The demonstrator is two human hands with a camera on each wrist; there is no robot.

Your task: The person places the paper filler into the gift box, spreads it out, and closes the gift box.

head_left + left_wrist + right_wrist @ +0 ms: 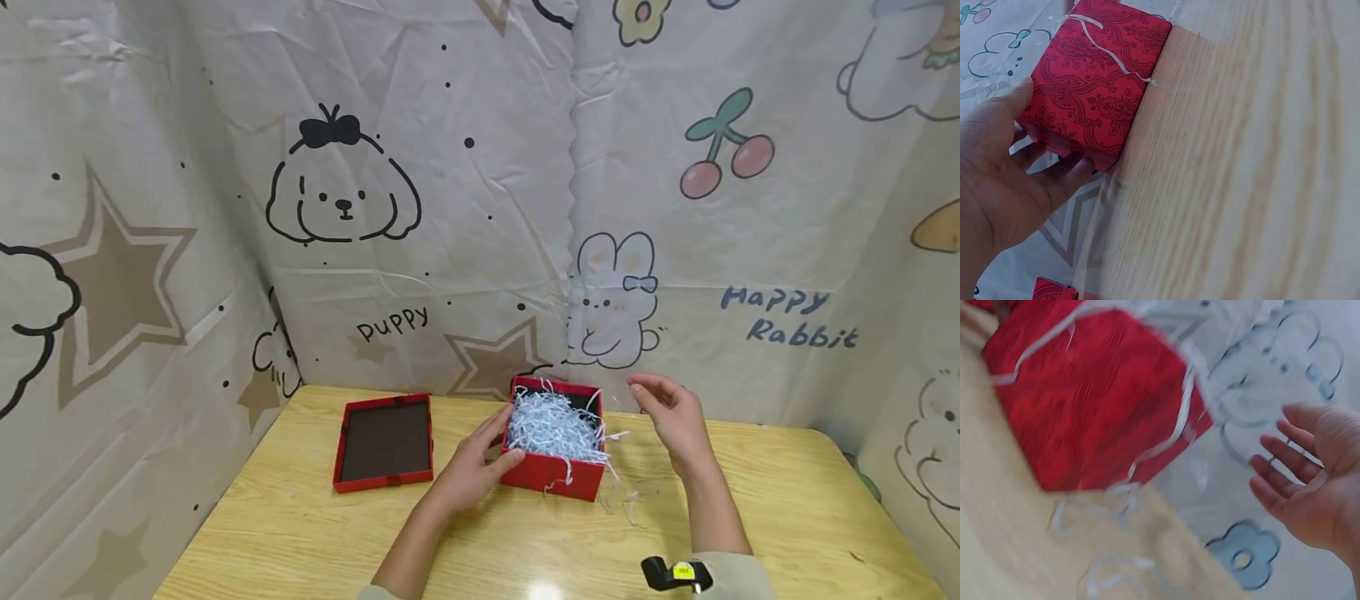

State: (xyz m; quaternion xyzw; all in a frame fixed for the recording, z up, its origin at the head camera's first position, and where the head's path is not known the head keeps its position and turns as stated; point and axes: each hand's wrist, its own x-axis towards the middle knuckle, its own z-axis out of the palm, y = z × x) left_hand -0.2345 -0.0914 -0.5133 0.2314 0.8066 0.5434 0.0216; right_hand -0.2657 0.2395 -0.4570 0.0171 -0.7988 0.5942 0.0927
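A red gift box point(551, 477) with a dark damask pattern stands on the table, filled with pale blue shredded paper point(551, 425). Some strands hang over its rim. My left hand point(471, 467) grips the box at its left side, the thumb at the front corner. In the left wrist view, that hand's thumb point(1021, 97) lies along the box edge and the fingers bend against the adjoining side. My right hand point(675, 421) is raised to the right of the box, apart from it, fingers loosely bent with nothing in them.
A red box lid point(383, 481) with a dark inside lies upturned on the table point(285, 525), left of the box. Loose paper strands point(633, 507) lie to the box's right. A printed cloth point(495, 208) hangs behind the table.
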